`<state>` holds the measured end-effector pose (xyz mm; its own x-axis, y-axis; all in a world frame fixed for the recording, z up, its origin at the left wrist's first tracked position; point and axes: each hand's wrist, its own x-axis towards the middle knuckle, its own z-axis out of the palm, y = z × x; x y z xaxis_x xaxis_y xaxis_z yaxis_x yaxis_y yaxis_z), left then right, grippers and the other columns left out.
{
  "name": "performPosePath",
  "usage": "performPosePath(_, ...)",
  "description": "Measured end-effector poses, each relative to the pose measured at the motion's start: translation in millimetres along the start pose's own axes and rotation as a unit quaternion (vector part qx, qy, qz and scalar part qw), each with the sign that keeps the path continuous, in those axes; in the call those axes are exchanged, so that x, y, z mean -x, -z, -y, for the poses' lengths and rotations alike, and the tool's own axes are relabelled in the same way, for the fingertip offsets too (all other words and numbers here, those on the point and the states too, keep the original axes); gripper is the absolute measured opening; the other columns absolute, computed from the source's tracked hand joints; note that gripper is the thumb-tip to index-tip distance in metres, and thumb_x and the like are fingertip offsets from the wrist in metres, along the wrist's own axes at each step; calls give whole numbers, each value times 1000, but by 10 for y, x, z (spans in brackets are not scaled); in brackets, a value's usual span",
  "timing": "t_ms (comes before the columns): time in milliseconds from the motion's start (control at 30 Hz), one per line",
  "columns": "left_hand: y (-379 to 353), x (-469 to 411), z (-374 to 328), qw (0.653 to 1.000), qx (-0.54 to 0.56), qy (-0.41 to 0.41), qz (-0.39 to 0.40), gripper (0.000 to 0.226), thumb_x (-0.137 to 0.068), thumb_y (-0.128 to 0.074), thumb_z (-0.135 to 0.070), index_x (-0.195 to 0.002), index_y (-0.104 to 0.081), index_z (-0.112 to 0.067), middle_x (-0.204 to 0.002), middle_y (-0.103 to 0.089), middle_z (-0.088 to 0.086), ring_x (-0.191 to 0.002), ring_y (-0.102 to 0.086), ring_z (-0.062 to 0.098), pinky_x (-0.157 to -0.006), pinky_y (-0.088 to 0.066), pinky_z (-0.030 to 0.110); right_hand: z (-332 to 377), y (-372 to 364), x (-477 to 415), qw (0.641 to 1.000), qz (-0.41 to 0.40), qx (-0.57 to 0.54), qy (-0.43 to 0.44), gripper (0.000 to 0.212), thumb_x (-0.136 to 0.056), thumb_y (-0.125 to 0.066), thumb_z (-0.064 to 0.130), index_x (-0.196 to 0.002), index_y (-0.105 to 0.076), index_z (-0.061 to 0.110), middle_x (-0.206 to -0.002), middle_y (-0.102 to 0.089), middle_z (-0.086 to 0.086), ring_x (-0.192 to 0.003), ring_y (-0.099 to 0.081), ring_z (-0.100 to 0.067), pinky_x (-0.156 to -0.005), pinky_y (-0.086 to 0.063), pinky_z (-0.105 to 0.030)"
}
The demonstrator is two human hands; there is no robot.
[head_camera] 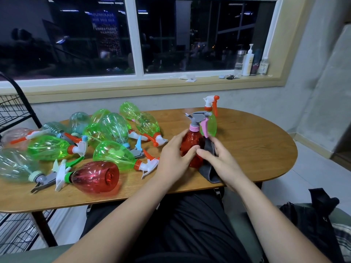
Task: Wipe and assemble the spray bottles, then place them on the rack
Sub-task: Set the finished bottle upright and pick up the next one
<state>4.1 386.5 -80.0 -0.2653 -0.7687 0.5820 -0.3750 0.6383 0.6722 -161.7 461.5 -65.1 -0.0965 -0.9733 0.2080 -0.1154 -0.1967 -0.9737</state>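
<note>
a person sits at an oval wooden table [256,149], seen from their own head, with both bare forearms reaching forward. between the hands a red translucent plastic spray bottle [191,149] stands upright near the table's middle, already fitted with a pink collar and a grey trigger head. the left hand [173,154] wraps around the bottle's left side and grasps it. the right hand [218,158] holds a dark grey cloth [208,171] against the bottle's right side, with the thumb touching the red plastic. the rest of the cloth trails down onto the table.

just behind it a green translucent plastic spray bottle [211,124] with a white and orange trigger also stands upright. it looks finished, but it is not yet on the rack.

to the left, a heap of spray bottles [114,128] in green, clear and red plastic lies on its side, more than ten of them, most with trigger heads attached. whether any has been wiped cannot be told.

a black wire rack [13,109] stands at the far left edge, and no bottle shows on the part in view.

the task seems to be at an early stage. one bottle is being wiped, one appears done, and the heap and all the racking are left.
</note>
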Motion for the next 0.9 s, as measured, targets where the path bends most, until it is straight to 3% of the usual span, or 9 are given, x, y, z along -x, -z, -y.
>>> performPosePath(133,3,9,-41,1000,19,16,6,56,-101,-68,-37,-153,-50,-30,-136,-66,-15,-121,-62,-1,-104,-53,29,12,-5,-4,997,-4,82,0,44,-101,-70,42,-143,-60,35,-129,-71,27,-123,-63,8,-109,-48,-28)
performPosePath(267,4,2,-15,998,43,31,14,60,-98,-70,-52,-148,-46,-31,-135,-66,-14,-119,-64,0,-100,-55,26,132,-38,-32,1000,5,-23,-20,41,-105,-62,45,-142,-64,26,-131,-74,16,-126,-65,-1,-113,-48,-33)
performPosePath(367,13,5,-30,998,44,34,29,63,-92,-72,-60,-143,-48,-30,-130,-65,-15,-115,-63,1,-92,-50,11,267,-49,-49,998,-3,-65,-15,60,-99,-64,62,-148,-60,27,-144,-67,14,-137,-58,-2,-123,-39,-39)
performPosePath(433,10,4,-22,999,28,14,31,64,-92,-71,-61,-144,-50,-29,-131,-63,-14,-117,-61,2,-94,-46,9,351,-67,-52,998,-10,-66,11,75,-95,-62,70,-156,-53,27,-151,-60,15,-141,-52,1,-122,-36,-33)
performPosePath(533,-8,-15,25,1000,1,-16,8,63,-93,-71,-59,-145,-56,-26,-129,-53,-11,-120,-54,0,-104,-46,18,426,-106,-39,996,-22,-80,37,75,-99,-57,67,-160,-47,24,-154,-57,15,-141,-50,5,-118,-36,-24)
performPosePath(700,-6,-18,51,1000,-12,-19,-2,68,-91,-70,-62,-151,-55,-32,-116,-44,-7,-114,-49,0,-102,-38,9,252,-126,-31,999,-41,-28,17,63,-103,-48,68,-157,-51,34,-155,-55,20,-147,-45,2,-127,-31,-38)
performPosePath(800,1,-12,43,1000,-13,-17,-7,68,-91,-72,-60,-151,-54,-35,-113,-45,-8,-111,-50,-3,-96,-37,6,83,-80,-43,999,-48,12,4,71,-96,-45,82,-156,-49,44,-158,-48,28,-149,-38,7,-130,-26,-42)
performPosePath(900,-5,-7,36,1000,-7,-2,-11,64,-94,-72,-56,-151,-53,-34,-119,-52,-12,-113,-54,-4,-96,-41,10,9,-26,-35,998,-39,21,-39,76,-87,-44,93,-146,-58,47,-147,-57,31,-146,-43,6,-130,-28,-43)
